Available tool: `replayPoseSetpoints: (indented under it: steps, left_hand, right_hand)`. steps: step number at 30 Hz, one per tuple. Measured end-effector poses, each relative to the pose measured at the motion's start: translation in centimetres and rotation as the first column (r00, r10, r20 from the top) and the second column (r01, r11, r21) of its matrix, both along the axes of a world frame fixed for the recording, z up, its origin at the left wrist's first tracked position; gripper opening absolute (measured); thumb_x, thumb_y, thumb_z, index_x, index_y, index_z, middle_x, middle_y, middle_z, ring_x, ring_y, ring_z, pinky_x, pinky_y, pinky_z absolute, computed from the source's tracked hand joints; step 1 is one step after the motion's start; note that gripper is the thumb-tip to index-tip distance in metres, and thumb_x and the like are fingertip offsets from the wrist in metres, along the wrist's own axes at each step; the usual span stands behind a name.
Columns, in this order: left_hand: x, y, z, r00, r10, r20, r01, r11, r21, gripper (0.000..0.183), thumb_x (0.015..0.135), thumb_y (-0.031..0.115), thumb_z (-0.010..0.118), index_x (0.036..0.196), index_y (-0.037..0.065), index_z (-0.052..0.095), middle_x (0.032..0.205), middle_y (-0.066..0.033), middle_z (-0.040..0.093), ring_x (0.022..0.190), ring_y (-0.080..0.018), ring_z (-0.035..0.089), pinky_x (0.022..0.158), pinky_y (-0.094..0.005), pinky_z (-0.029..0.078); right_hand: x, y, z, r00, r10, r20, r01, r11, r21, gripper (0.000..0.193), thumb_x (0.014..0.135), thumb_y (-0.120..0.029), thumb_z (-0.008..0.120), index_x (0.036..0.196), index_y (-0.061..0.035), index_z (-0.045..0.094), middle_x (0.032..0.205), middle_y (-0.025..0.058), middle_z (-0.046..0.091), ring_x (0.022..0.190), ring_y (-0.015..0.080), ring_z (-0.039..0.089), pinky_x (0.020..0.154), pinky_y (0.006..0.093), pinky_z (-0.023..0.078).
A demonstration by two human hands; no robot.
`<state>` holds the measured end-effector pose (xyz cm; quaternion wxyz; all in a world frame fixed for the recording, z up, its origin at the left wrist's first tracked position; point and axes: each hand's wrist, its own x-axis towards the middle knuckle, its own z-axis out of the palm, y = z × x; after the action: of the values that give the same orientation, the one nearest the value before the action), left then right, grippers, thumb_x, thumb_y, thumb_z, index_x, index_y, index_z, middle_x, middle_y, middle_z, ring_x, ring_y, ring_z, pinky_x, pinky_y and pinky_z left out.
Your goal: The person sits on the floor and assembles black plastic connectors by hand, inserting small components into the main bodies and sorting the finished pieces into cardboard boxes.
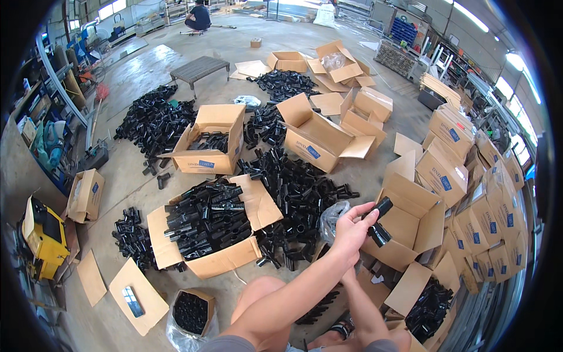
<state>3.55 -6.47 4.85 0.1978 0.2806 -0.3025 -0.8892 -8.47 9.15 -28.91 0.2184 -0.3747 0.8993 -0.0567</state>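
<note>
While the left hand closes its thumb and fingers around a black tubular fitting, that piece appears against the left part of an open carton at right. The right forearm rises from the near edge; the right hand is hidden behind the left wrist, so whether its fingers are wide or narrow cannot be told. Just left of the left hand rests a clear plastic bag. Similar fittings form a dark heap at centre and fill a flapped carton to its left. Near left, a phone lies on a cardboard sheet. Printed cartons are stacked at far right.
</note>
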Motion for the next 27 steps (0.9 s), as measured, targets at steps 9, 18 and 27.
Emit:
replayPoseSetpoints:
  steps: [9, 18, 27]
  left_hand:
    - [-1.2, -0.2, -0.8, 0.997, 0.041, -0.072, -0.047, 0.996, -0.078, 0.036, 0.096, 0.020, 0.073, 0.131, 0.012, 0.065, 0.106, -0.0027, 0.072, 0.091, -0.0116, 0.067, 0.074, -0.0310, 0.049]
    - [-2.5, 3.8, 0.1, 0.989, -0.083, -0.121, 0.078, 0.996, -0.045, 0.036, 0.098, 0.011, 0.068, 0.133, 0.005, 0.061, 0.113, -0.0090, 0.071, 0.099, -0.0155, 0.070, 0.083, -0.0323, 0.061]
    - [-3.4, 7.0, -0.6, 0.974, -0.146, -0.173, 0.102, 0.965, -0.240, 0.035, 0.099, 0.007, 0.067, 0.133, 0.005, 0.062, 0.111, -0.0082, 0.072, 0.097, -0.0115, 0.069, 0.079, -0.0266, 0.059]
  right_hand:
    - [-2.9, -1.3, 28.8, 0.920, -0.037, 0.390, 0.323, 0.635, -0.702, 0.012, 0.095, 0.000, 0.061, 0.106, 0.0014, 0.066, 0.086, 0.0071, 0.069, 0.079, 0.0111, 0.065, 0.070, 0.0267, 0.054]
    - [2.7, 2.4, 35.8, 0.889, -0.019, 0.457, 0.455, 0.135, -0.880, 0.017, 0.098, 0.000, 0.064, 0.114, 0.0019, 0.061, 0.103, 0.0068, 0.072, 0.095, 0.0098, 0.068, 0.083, 0.0244, 0.055]
    - [1.6, 3.8, 34.2, 0.792, -0.033, 0.609, 0.610, 0.088, -0.788, 0.016, 0.089, 0.005, 0.074, 0.104, 0.0051, 0.071, 0.095, 0.0100, 0.074, 0.085, 0.0113, 0.071, 0.079, 0.0244, 0.058]
